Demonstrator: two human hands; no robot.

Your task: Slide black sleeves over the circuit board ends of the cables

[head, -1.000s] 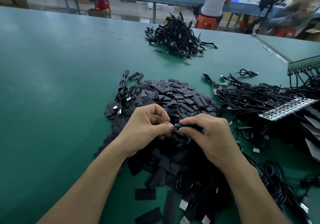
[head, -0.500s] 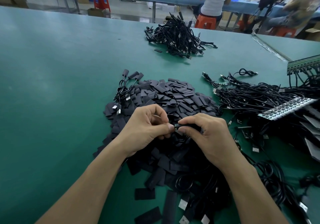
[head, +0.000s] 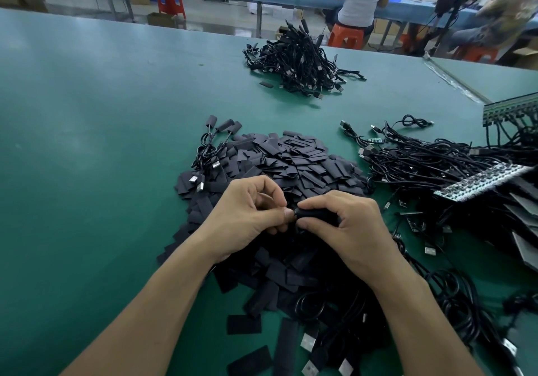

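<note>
A black sleeve [head: 316,213] sits between my two hands above a big pile of flat black sleeves [head: 294,160]. My right hand [head: 346,227] pinches the sleeve with thumb and fingers curled round it. My left hand [head: 250,215] meets it from the left, fingertips pinching at the sleeve's open end; whatever it holds there is hidden by the fingers. A few cables with sleeves on them [head: 217,140] lie at the pile's left edge.
A tangle of black cables [head: 431,163] with circuit board strips [head: 483,182] lies at the right. Another cable heap [head: 300,58] sits farther back on the green table [head: 87,143]. Loose cables [head: 334,340] lie near me. People sit at a blue bench behind.
Both hands stay together over the pile; the sleeve has shifted only slightly between the fingertips.
</note>
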